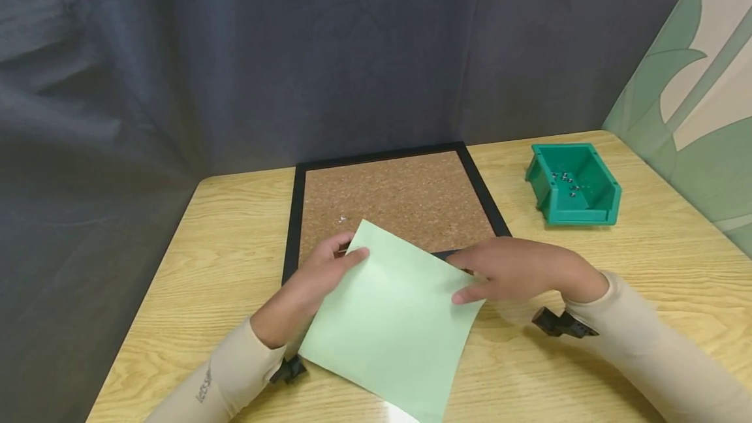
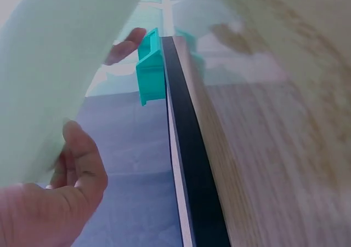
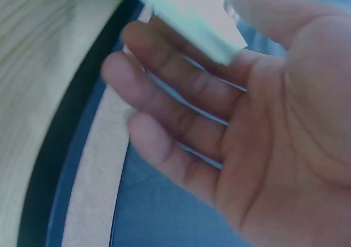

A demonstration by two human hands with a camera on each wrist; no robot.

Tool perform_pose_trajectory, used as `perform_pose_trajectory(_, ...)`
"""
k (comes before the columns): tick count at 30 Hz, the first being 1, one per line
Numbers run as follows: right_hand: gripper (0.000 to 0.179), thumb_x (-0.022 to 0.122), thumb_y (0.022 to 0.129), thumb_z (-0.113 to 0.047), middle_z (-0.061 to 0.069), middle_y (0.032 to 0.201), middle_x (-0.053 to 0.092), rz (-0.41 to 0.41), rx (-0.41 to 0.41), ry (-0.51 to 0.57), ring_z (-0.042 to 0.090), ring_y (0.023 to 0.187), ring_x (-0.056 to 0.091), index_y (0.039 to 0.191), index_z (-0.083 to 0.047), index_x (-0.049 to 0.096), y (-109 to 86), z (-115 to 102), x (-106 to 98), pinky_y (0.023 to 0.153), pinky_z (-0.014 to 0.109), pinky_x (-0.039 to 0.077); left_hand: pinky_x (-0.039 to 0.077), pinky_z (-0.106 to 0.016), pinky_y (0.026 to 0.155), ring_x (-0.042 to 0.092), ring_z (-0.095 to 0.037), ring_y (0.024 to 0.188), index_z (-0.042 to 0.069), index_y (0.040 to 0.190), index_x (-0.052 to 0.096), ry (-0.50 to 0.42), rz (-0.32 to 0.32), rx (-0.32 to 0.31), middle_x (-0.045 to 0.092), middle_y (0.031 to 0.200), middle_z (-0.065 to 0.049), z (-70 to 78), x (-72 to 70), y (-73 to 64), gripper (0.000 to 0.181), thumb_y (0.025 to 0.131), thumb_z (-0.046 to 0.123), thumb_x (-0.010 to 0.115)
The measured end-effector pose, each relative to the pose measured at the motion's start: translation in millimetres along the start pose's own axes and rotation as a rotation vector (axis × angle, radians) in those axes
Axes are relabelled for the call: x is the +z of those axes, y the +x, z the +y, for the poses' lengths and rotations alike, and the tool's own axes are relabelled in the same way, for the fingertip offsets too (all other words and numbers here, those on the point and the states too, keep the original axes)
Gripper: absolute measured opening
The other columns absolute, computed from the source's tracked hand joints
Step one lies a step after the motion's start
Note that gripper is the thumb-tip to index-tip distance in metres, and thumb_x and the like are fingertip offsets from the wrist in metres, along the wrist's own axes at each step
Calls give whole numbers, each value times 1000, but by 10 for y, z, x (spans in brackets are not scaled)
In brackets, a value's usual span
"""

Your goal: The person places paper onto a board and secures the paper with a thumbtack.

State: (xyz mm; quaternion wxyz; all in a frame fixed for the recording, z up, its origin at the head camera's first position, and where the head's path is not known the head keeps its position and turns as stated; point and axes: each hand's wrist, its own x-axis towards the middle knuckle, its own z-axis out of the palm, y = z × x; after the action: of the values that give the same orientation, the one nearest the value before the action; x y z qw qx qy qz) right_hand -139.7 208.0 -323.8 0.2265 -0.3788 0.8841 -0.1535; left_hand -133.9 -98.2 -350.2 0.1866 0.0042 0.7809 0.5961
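A light green sheet of paper (image 1: 393, 325) is held up at a tilt over the near edge of a black-framed cork board (image 1: 388, 198). My left hand (image 1: 323, 273) pinches its upper left edge, thumb on top and fingers behind. At the right corner, my right hand (image 1: 523, 269) has its thumb over the sheet and its fingers underneath. In the right wrist view the paper's corner (image 3: 219, 44) lies between thumb and forefinger, while the other fingers (image 3: 159, 104) are loosely bent. The sheet hides the board's lower part.
On the right of the wooden table (image 1: 235, 227) stands a green open-front bin (image 1: 581, 215) with several small shiny pieces (image 1: 566, 177) inside. A tiny white thing (image 1: 343, 219) lies on the cork. Dark cloth (image 1: 329, 51) hangs behind, and a leaf-patterned wall (image 1: 705, 116) borders the right side.
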Motion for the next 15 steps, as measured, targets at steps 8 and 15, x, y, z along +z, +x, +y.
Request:
perform_pose_trajectory(8, 19, 59, 98, -48, -21, 92, 65, 254, -49, 43, -4, 76, 59, 107, -32, 65, 24, -6, -76, 75, 23, 52, 55, -31, 72, 66, -15, 83, 15, 135, 58, -112, 9, 14, 65, 105, -7, 30, -73, -6, 34, 102, 22, 56)
perform_pose_trajectory(15, 22, 68, 95, -37, -10, 104, 71, 457, 71, 267, 7, 83, 65, 113, -26, 66, 53, 1, -103, 75, 25, 53, 55, -32, 73, 66, -16, 83, 12, 133, 58, -156, 97, 86, 66, 104, -7, 61, -100, -19, 31, 104, 22, 54)
